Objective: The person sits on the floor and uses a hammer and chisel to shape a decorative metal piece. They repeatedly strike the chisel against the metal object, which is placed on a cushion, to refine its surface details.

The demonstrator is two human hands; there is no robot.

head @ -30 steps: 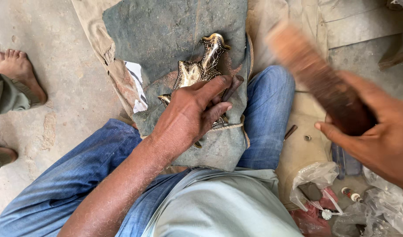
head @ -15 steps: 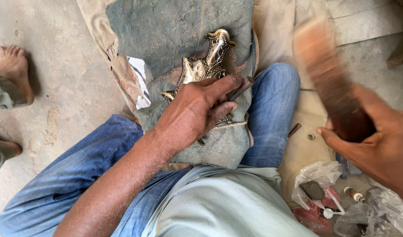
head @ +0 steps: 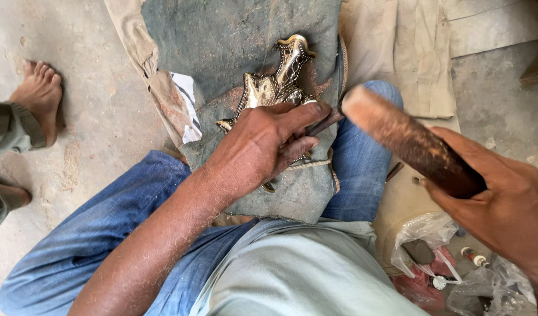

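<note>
1. Two hands at work, seen from above; the person sits with legs in blue jeans [head: 93, 246] spread across the lower half of the frame.
2. Left hand [head: 263, 146], centre frame: palm down, fingers curled around a thin dark metal punch [head: 326, 122] and pressing on the ornate brass piece [head: 275, 85]. Punch tip is hidden behind the fingers.
3. Ornate brass piece: shiny, scalloped edge, narrow curved neck pointing to the upper centre. It lies on a dusty dark cloth pad [head: 234, 41] that covers the upper centre and drapes over the thigh.
4. Right hand [head: 503, 205], right edge: fingers closed tight round the lower end of a wooden mallet [head: 409, 140]. Mallet runs diagonally up-left; its rounded end sits just beside the punch head. Contact cannot be told because of blur.
5. Lower right: clear plastic bags [head: 433, 234] with small parts inside.
6. Left edge: another person's bare foot [head: 40, 93] on the concrete floor [head: 93, 76].
7. Upper right: folded tan cloth [head: 409, 52].
</note>
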